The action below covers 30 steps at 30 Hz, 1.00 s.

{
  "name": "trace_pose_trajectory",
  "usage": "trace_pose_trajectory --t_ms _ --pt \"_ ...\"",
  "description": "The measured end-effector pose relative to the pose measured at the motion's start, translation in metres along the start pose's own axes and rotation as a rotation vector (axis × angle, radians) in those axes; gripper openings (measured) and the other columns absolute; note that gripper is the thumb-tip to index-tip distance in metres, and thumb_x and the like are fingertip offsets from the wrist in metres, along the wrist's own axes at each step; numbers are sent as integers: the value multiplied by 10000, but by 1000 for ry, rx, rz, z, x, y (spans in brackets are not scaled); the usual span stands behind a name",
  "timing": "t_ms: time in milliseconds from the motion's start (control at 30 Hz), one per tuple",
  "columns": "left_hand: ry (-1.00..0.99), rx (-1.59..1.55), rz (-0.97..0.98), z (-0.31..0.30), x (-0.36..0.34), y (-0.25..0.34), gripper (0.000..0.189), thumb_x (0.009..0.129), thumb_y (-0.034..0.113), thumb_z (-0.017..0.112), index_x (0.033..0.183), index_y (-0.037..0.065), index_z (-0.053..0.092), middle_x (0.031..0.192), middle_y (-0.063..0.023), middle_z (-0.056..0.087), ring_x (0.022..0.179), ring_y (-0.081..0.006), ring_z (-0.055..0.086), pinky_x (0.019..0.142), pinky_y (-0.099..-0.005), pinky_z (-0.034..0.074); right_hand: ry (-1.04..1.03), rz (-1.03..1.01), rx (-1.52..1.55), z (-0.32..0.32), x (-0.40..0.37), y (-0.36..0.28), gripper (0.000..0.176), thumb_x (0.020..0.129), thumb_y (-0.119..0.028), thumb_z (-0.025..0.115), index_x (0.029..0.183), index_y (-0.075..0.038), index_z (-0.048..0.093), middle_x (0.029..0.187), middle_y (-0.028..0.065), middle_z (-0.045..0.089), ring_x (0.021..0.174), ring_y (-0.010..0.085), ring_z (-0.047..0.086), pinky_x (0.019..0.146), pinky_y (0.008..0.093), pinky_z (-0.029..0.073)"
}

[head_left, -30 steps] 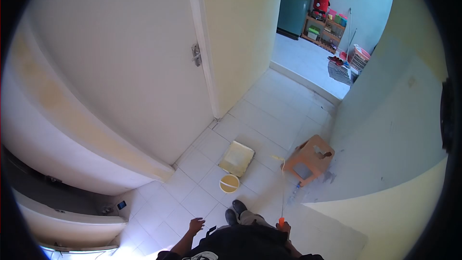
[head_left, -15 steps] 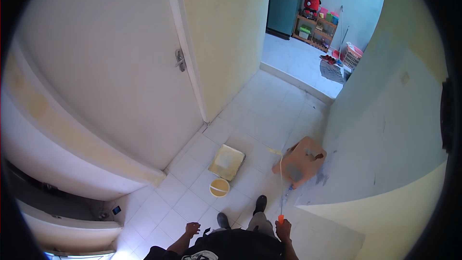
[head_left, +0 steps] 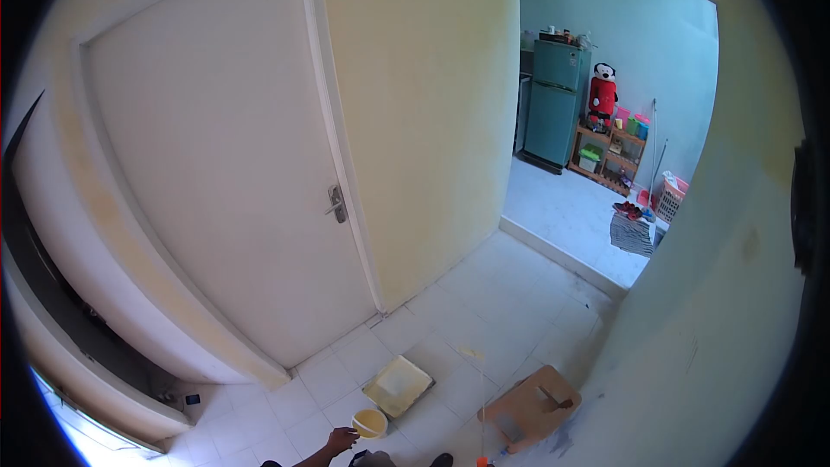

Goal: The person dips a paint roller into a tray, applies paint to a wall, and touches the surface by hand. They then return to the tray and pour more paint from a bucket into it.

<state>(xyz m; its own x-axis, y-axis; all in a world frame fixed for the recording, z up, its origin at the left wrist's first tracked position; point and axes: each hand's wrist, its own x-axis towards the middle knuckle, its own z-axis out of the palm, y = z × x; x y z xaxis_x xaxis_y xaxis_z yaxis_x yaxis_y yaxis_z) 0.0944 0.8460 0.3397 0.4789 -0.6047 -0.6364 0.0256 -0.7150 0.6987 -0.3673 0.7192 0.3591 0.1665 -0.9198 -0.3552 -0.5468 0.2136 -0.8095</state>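
Note:
My left hand (head_left: 342, 440) hangs at the bottom of the view with its fingers loosely apart and nothing in them. From above it overlaps the edge of a small yellow paint bucket (head_left: 372, 422) on the floor. Beside the bucket lies a paint tray (head_left: 399, 386) coated in pale yellow. Only the orange handle (head_left: 482, 462) of a long, thin paint roller shows at the lower edge; my right hand around it is cut off by the frame. The roller's pale yellow head (head_left: 471, 352) is out ahead, over the tiles.
An orange-brown plastic stool (head_left: 527, 411) with stains stands by the right wall. A closed white door (head_left: 225, 164) is on the left. Past a raised step (head_left: 562, 259) are a fridge (head_left: 553, 104), a wooden shelf (head_left: 596, 160), shoes, a mat (head_left: 631, 233) and a laundry basket (head_left: 672, 199).
My view has tilted upward, so floor things sit lower and more of the door and far room shows. My right hand has dropped out of frame. My left hand now overlaps the bucket.

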Motion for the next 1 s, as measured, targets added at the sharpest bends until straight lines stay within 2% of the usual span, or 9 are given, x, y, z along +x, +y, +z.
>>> trace_pose_trajectory --t_ms 100,233,300,467,533,700,833,933,1000 --pt "48 32 -33 14 -5 -6 402 898 222 754 1224 -6 695 898 -133 767 776 -203 749 656 -337 635 95 -287 1 -10 32 2 588 929 -551 619 795 20 583 710 190 576 687 363 540 637 516 422" --pt "109 154 128 18 -1 -42 340 907 266 794 1200 103 734 865 -93 754 711 -178 675 653 -356 579 133 -283 -79 -14 73 -19 591 905 -554 645 778 18 569 707 216 586 705 349 551 661 519 443" --pt "250 708 402 17 -4 -56 246 951 264 739 1150 122 765 1022 -123 773 868 -277 730 743 -401 608 142 -257 -47 -15 95 -36 578 905 -547 647 778 11 571 704 228 584 726 363 561 679 512 461" --pt "396 214 -262 22 48 -28 275 924 261 736 963 -9 769 672 -85 736 580 -190 709 610 -307 610 -16 -17 -5 -24 174 -67 485 928 -494 671 861 -17 616 684 195 558 718 319 533 686 478 475" --pt "485 69 -194 36 67 14 308 913 325 749 928 19 776 685 -83 743 628 -180 722 604 -330 596 -17 12 -39 -31 211 -76 448 944 -476 669 950 -30 628 763 196 573 764 318 551 711 475 488" --pt "785 115 229 33 193 231 470 983 401 663 689 38 712 548 -83 668 446 -166 633 506 -359 534 32 -122 -70 -41 348 -111 515 1005 -471 592 1309 -57 631 1188 279 659 1021 410 680 855 539 540" --pt "991 304 686 -34 295 497 424 981 371 678 687 64 675 587 -109 662 568 -303 687 551 -415 537 296 -212 27 -51 498 -204 385 964 -420 676 1033 -44 634 874 185 606 813 304 563 731 452 499" --pt "1153 283 1251 -103 304 715 89 936 145 728 958 59 724 882 -136 744 777 -319 737 688 -398 591 427 -293 102 -57 560 -285 352 958 -362 707 886 -29 617 732 126 574 711 241 501 673 398 478" --pt "1209 455 1396 -153 294 835 205 919 127 735 1107 51 702 1118 -149 732 1002 -327 720 828 -405 591 485 -415 142 -74 591 -369 325 988 -298 684 868 -13 582 761 102 564 712 221 493 682 376 476"
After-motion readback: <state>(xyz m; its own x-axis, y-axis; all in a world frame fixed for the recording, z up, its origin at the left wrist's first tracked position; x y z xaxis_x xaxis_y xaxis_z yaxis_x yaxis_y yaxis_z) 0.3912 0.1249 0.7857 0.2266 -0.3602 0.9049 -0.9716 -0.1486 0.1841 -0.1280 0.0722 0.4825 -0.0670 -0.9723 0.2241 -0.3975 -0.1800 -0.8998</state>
